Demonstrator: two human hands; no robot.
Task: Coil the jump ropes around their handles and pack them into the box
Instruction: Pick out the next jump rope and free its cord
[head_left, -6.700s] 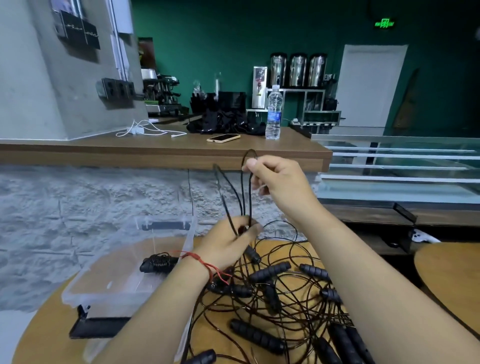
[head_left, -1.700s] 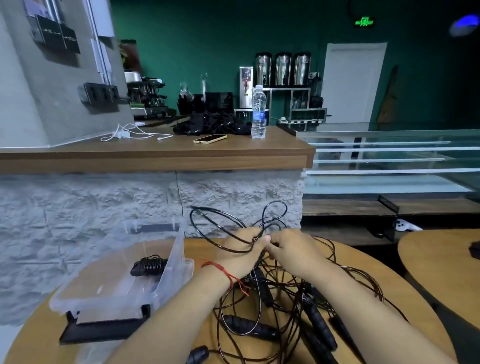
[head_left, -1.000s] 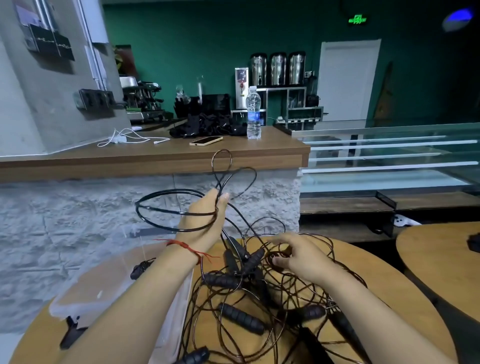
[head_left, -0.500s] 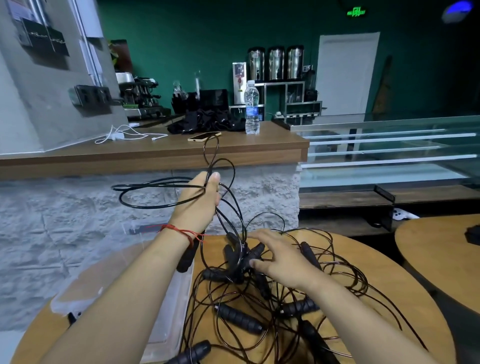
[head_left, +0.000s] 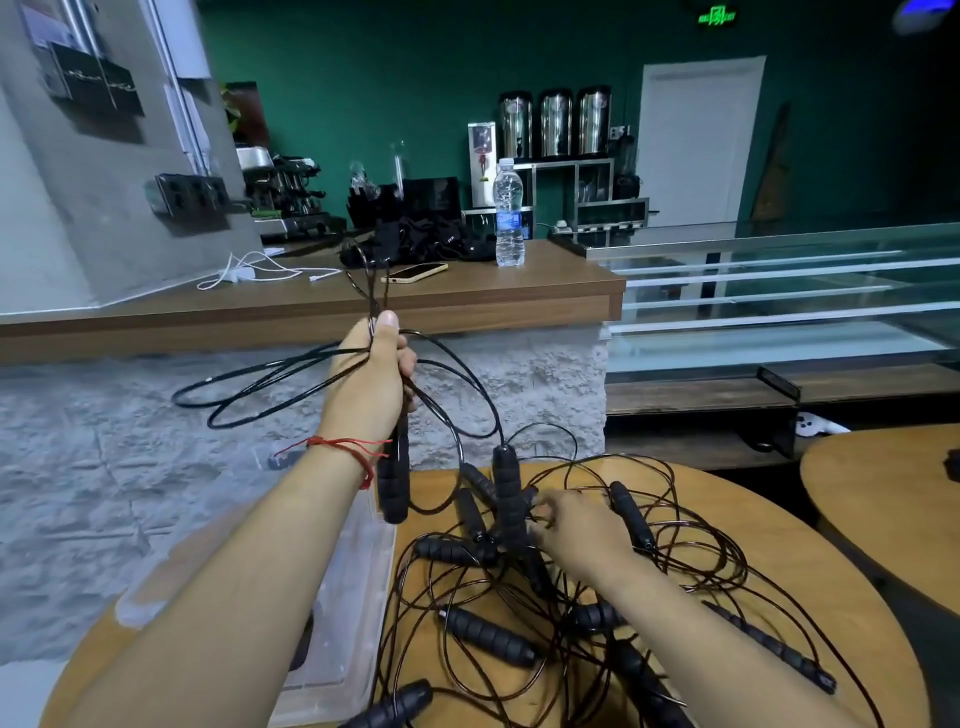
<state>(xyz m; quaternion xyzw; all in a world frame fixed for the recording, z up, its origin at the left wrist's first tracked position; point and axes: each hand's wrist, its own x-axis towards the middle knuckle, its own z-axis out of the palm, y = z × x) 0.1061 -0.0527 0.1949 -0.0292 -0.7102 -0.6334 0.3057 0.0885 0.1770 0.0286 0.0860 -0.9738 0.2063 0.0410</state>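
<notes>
1. Head view: the left hand (head_left: 371, 374) is raised above the round tabletop (head_left: 831, 597), clenched round a bunch of black cord loops (head_left: 291, 382) that splay out to its left and poke up past the thumb.
2. One black handle (head_left: 393, 483) hangs straight down from that fist, beside the wrist.
3. The right hand (head_left: 576, 530) lies low on the tangle of jump ropes (head_left: 488, 631) spread over the round tabletop. Its fingertips are against an upright handle (head_left: 506, 499), but blur hides whether they grasp it or only touch it.
4. The clear plastic box (head_left: 363, 571) sits at the left of the round tabletop, just beside the tangle and largely hidden by the left forearm.
5. Behind, a rear tabletop (head_left: 545, 280) carries a water bottle (head_left: 508, 218) and a phone (head_left: 414, 271).
</notes>
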